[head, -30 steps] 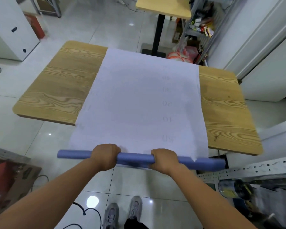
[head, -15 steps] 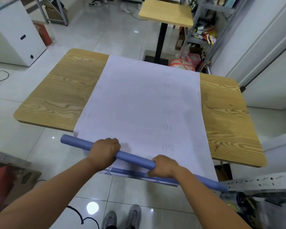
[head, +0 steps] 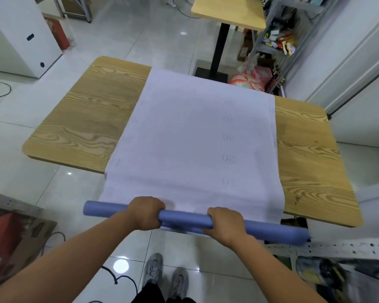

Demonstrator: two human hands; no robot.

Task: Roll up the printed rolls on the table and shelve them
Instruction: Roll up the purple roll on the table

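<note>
Gripping the blue roll with both fists, the person stands at the near edge of the wooden table. The left hand is closed right round the tube, its fingers curled over the top and far side. The right hand holds it the same way, with a bare stretch of tube between the two fists. The roll lies crosswise in the air, just short of the table's near edge. One end juts out past the left knuckles, and the longer end runs beyond the right ones and sits lower in view. From under the fingertips the pale printed sheet runs away across the tabletop to its far edge. It ripples slightly just ahead of the fingers, and faint mirrored numbers show through it. Bare wood shows to either side of the sheet. Below the wrists, a pair of grey shoes stands on the tiled floor beside a black cable. Far beyond the fingertips stands a small table on a black post, with a cluttered metal rack to its right and a white cabinet far off past the left hand.
</note>
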